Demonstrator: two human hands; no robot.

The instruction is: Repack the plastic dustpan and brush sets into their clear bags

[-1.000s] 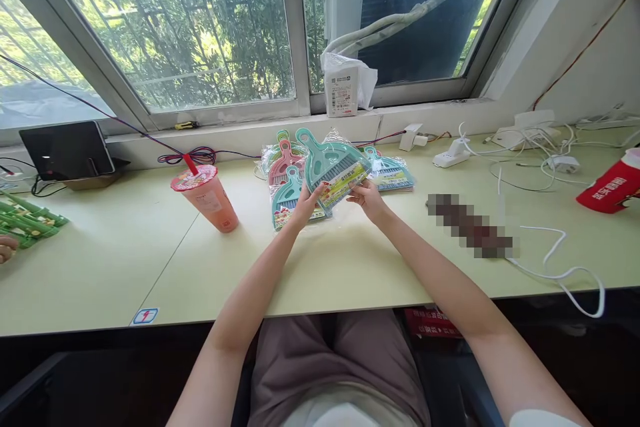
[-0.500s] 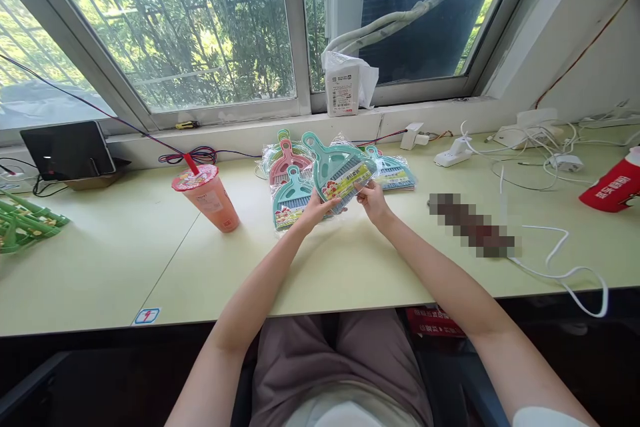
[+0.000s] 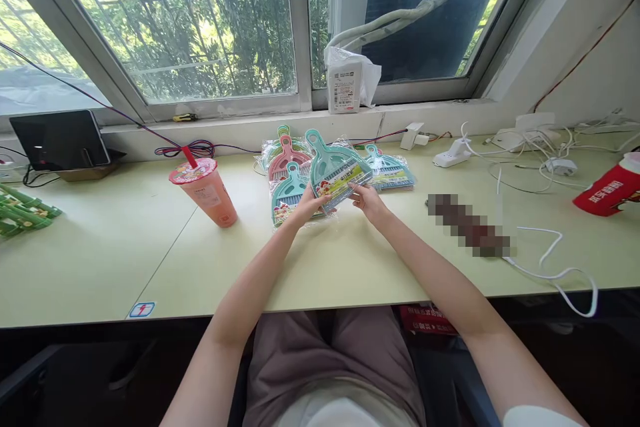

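Note:
Both of my hands hold a teal mini dustpan-and-brush set (image 3: 333,165) sealed in a clear plastic bag, low over the pale green table (image 3: 125,240). My left hand (image 3: 306,203) pinches its lower left corner, and my right hand (image 3: 366,199) grips the lower right edge by the yellow label. Right behind and under it lie more bagged sets: a teal one (image 3: 287,195), a pink one (image 3: 285,155) and another teal one (image 3: 387,172).
An orange-pink drink cup (image 3: 207,192) with a red straw stands left of the pile. A tablet (image 3: 60,140) leans at the far left, with green items (image 3: 23,212) near it. White cables (image 3: 550,260), chargers and a red container (image 3: 607,190) lie to the right. A white packet (image 3: 345,83) sits on the sill.
The bagged teal set has come down and nearer the pile on the table, both hands still on it. The hand at the far left edge is gone from view.

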